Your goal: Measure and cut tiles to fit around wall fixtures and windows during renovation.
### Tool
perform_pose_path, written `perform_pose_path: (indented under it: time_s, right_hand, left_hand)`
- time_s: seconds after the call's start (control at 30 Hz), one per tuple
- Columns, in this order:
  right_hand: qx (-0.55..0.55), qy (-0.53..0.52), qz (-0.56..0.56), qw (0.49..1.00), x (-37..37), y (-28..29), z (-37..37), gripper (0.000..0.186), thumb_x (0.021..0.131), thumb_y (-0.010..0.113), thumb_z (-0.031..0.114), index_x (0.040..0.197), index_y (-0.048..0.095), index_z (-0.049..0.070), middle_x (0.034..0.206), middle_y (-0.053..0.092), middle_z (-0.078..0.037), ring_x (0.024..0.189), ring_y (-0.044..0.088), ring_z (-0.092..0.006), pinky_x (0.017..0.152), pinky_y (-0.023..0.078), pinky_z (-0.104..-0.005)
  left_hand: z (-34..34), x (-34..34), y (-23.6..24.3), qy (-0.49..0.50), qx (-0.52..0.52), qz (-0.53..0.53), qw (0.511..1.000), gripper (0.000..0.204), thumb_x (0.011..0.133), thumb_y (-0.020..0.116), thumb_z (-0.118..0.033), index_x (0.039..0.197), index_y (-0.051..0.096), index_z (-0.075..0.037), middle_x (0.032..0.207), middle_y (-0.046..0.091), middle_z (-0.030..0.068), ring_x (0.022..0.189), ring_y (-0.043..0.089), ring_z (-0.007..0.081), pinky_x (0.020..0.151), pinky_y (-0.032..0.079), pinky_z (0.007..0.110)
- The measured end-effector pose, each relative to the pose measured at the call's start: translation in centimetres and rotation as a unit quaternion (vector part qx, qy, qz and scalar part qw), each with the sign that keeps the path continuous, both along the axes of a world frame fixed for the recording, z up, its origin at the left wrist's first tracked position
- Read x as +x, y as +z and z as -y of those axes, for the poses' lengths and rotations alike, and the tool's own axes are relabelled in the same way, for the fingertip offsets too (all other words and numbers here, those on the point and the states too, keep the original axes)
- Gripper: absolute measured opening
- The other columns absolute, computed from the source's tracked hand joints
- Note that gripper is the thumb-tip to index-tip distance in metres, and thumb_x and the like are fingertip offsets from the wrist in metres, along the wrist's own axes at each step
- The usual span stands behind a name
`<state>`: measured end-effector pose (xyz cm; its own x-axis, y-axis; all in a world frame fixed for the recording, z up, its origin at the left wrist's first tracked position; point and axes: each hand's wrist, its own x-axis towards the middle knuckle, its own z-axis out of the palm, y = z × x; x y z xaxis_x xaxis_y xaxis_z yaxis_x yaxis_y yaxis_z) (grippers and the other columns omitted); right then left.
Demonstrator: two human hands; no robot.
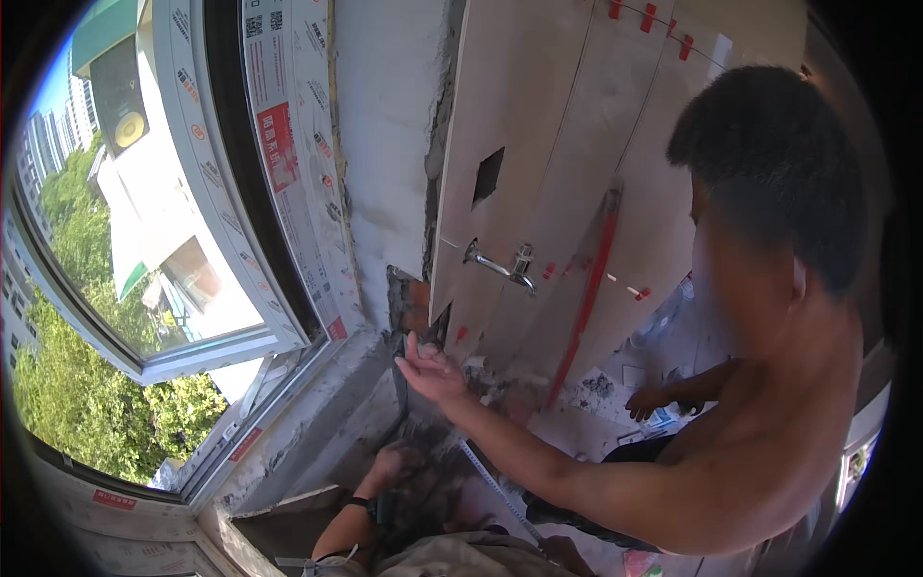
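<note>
One tilted window sash [207, 173], left of frame, film-covered. Left hand [389, 468], lower centre, blurred, near upper end of tape measure blade; cannot tell whether fingers spread or pinching. Co-worker's raised hand [433, 373], centre, palm up, fingers loosely bent. Tape measure blade [500, 490] slanting across lower centre. Chrome tap [502, 267] above, on wall panel. Right hand [567, 555], lower edge, shadowed beside blade's lower end; grip cannot be told. Red bar [588, 288] upright, slightly tilted, right of tap.

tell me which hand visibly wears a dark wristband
The person's own left hand, lower centre; the co-worker's raised hand and other hand show none.
</note>
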<state>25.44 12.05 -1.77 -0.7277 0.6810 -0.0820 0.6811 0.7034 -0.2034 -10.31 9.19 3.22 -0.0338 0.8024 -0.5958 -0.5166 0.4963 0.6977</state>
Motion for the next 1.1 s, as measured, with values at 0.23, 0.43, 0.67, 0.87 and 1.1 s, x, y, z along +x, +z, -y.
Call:
perform_pose_path:
  time_s: [0.23, 0.43, 0.67, 0.87, 1.1]
  right_hand:
    - [-0.200, -0.067, 0.121, 0.970, 17.5, -6.0, 11.4, 0.021, 0.082, 0.054, 0.023, 0.098, 0.059, 0.011, 0.074, 0.065, -0.004, 0.069, 0.063, -0.0248, 0.056, 0.049, -0.0389]
    - [-0.278, -0.174, 0.112, 0.938, 16.8, -5.7, 11.9, 0.018, 0.082, 0.054, 0.021, 0.096, 0.060, 0.011, 0.077, 0.066, -0.006, 0.069, 0.065, -0.0234, 0.057, 0.050, -0.0381]
    - [-0.306, -0.219, 0.094, 0.922, 16.6, -4.7, 11.3, 0.017, 0.084, 0.052, 0.021, 0.094, 0.061, 0.010, 0.077, 0.066, -0.006, 0.067, 0.065, -0.0220, 0.057, 0.050, -0.0366]
    - [-0.303, -0.221, 0.091, 0.922, 17.6, -4.6, 10.9, 0.017, 0.086, 0.050, 0.021, 0.091, 0.062, 0.009, 0.077, 0.066, -0.006, 0.065, 0.065, -0.0212, 0.055, 0.051, -0.0357]
    - [-0.248, -0.153, 0.116, 0.950, 17.2, -3.6, 10.0, 0.019, 0.088, 0.048, 0.022, 0.090, 0.062, 0.008, 0.075, 0.067, -0.005, 0.063, 0.065, -0.0206, 0.054, 0.051, -0.0356]
  left_hand:
    - [-0.8, 1.6, -1.6, -0.023, -0.083, -0.040, 0.995, 0.046, 0.087, 0.053, -0.014, 0.129, 0.043, -0.001, 0.107, 0.062, 0.0085, 0.089, 0.059, 0.0203, 0.070, 0.048, 0.034]
    - [-1.3, 3.1, 1.1, -0.005, -0.086, -0.034, 0.996, 0.041, 0.088, 0.052, -0.013, 0.127, 0.044, -0.001, 0.107, 0.062, 0.0102, 0.094, 0.062, 0.0243, 0.073, 0.051, 0.035]
    - [-2.2, 4.1, 1.9, -0.018, -0.100, -0.030, 0.994, 0.022, 0.088, 0.052, -0.012, 0.108, 0.053, -0.004, 0.098, 0.065, 0.0087, 0.090, 0.065, 0.0243, 0.071, 0.051, 0.033]
    - [-2.5, 3.7, 1.9, -0.032, -0.102, -0.022, 0.994, 0.016, 0.088, 0.053, -0.013, 0.103, 0.056, -0.009, 0.102, 0.064, 0.0090, 0.092, 0.064, 0.0217, 0.072, 0.050, 0.034]
    - [-2.6, 3.8, -0.5, -0.018, -0.103, 0.001, 0.995, 0.031, 0.089, 0.051, -0.014, 0.119, 0.049, -0.006, 0.100, 0.064, 0.0089, 0.090, 0.063, 0.0212, 0.072, 0.049, 0.035]
